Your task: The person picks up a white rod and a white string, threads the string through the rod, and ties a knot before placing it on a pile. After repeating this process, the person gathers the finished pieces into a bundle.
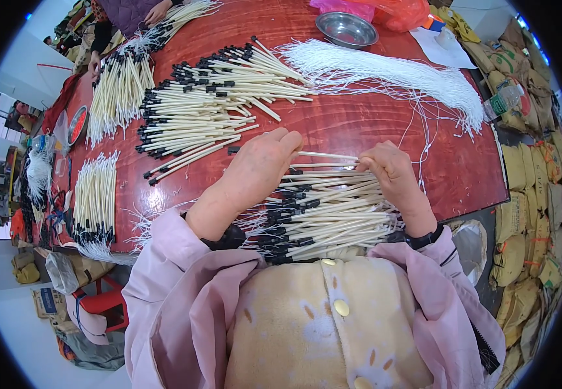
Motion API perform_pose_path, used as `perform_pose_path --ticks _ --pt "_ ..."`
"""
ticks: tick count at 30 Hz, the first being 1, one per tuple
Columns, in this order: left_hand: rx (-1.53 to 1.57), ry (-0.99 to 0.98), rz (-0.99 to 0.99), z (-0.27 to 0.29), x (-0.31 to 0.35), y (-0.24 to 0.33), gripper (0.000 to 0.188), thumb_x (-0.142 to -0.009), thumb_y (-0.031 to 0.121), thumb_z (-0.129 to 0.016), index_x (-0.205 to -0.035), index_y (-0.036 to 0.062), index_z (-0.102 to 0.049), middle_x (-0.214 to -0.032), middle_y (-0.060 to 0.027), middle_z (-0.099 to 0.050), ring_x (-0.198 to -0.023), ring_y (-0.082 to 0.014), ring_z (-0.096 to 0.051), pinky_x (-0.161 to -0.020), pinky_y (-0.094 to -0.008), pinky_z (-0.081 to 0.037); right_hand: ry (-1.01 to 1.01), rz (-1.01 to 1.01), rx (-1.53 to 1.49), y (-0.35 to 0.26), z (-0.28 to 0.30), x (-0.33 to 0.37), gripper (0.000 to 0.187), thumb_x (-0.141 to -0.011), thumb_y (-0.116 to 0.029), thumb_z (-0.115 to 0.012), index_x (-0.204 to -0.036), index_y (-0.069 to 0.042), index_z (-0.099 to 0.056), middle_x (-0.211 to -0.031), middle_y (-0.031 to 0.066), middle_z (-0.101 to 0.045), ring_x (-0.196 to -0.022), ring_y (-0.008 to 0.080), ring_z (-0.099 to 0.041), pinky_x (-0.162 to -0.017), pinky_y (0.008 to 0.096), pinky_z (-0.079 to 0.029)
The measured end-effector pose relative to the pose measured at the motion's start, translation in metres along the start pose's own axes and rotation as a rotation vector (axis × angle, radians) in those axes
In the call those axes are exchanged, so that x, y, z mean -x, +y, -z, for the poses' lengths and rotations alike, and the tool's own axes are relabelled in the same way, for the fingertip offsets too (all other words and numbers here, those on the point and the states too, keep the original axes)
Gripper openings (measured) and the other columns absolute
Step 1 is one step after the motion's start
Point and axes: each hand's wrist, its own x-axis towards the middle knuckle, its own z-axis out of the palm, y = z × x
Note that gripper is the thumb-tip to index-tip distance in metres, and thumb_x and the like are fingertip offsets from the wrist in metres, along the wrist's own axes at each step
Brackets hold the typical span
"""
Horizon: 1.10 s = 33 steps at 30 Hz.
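Observation:
A thin cream-coloured stick (329,155) with a black end lies level between my two hands above the table's near side. My left hand (261,161) is closed over it, and a black tip pokes out to its left. The fingertips of my right hand (390,170) pinch the stick's other end; my fingers hide that tip. Just below both hands, close to my body, a pile of similar black-ended sticks (333,217) has white strings among it. Farther off, a larger heap of black-ended sticks (193,117) covers the table's middle left.
A long bundle of white string (391,68) stretches across the far right of the red table (352,126). Behind it stands a metal bowl (346,30). More stick bundles (96,198) lie left. Another person's hand (95,63) is at the far left. Stacked sacks (521,220) line the right.

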Motion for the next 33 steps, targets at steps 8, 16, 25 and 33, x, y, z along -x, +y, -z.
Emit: perform_pose_path --ticks 8,16,25,33 --pt "0.055 0.013 0.013 -0.001 0.000 0.001 0.008 -0.097 0.008 -0.059 -0.102 0.0025 -0.057 -0.094 -0.0185 -0.061 -0.090 -0.0414 -0.061 -0.076 -0.0459 -0.048 -0.006 -0.004 0.009 -0.002 -0.001 -0.001 0.006 -0.096 -0.009 -0.065 -0.094 -0.004 -0.068 -0.076 0.0030 -0.072 -0.068 0.0220 -0.059 -0.074 0.0348 -0.044" --pt "0.040 0.051 -0.033 -0.010 -0.001 -0.002 0.008 -0.097 0.009 -0.059 -0.103 0.0034 -0.058 -0.095 -0.0177 -0.061 -0.092 -0.0409 -0.062 -0.078 -0.0470 -0.050 0.002 0.022 -0.004 -0.006 0.001 -0.001 0.008 -0.093 -0.009 -0.068 -0.090 -0.003 -0.072 -0.075 0.0057 -0.070 -0.066 0.0230 -0.056 -0.069 0.0344 -0.043" --pt "-0.005 0.085 -0.100 -0.024 -0.013 0.009 0.012 -0.090 0.010 -0.062 -0.098 0.0034 -0.057 -0.093 -0.0150 -0.062 -0.095 -0.0380 -0.064 -0.079 -0.0497 -0.051 -0.031 -0.045 0.103 -0.013 0.001 -0.004 0.008 -0.089 -0.012 -0.072 -0.088 -0.004 -0.072 -0.071 0.0090 -0.062 -0.067 0.0273 -0.055 -0.066 0.0380 -0.042" --pt "-0.298 0.586 -0.195 0.012 0.003 0.004 0.023 -0.087 0.013 -0.069 -0.107 0.0030 -0.063 -0.100 -0.0119 -0.067 -0.093 -0.0340 -0.064 -0.080 -0.0466 -0.051 -0.010 -0.025 0.095 -0.015 0.005 -0.006 0.006 -0.091 -0.007 -0.068 -0.087 -0.003 -0.071 -0.070 0.0063 -0.063 -0.067 0.0240 -0.055 -0.065 0.0358 -0.043"
